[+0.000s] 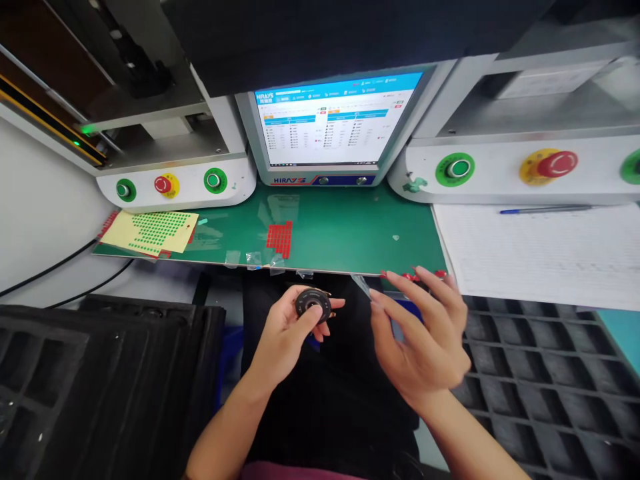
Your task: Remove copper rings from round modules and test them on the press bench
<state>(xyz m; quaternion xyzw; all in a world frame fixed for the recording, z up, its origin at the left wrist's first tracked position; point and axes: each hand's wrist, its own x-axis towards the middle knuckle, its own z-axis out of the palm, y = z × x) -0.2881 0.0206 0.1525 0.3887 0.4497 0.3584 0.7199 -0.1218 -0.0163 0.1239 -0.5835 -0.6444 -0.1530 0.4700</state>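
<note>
A round black disc-shaped part (306, 299) with a ring-like centre sits in my left hand (280, 333). My left thumb presses on its middle while the fingers support it from below. To the right, my right hand (425, 340) has its thumb and index fingertip together at a strip of clear tape (360, 285) by the table's front edge. The other right fingers are spread above. More clear tape pieces (253, 259) hang along that edge, left of the strip.
A monitor (340, 127) stands at the back between two machines with green and red buttons (557, 164). On the green table (340, 227) lie red stickers (280, 239), a yellow sticker sheet (150, 231), paper (540, 253) and a pen (545, 209). Black trays (540, 373) flank my lap.
</note>
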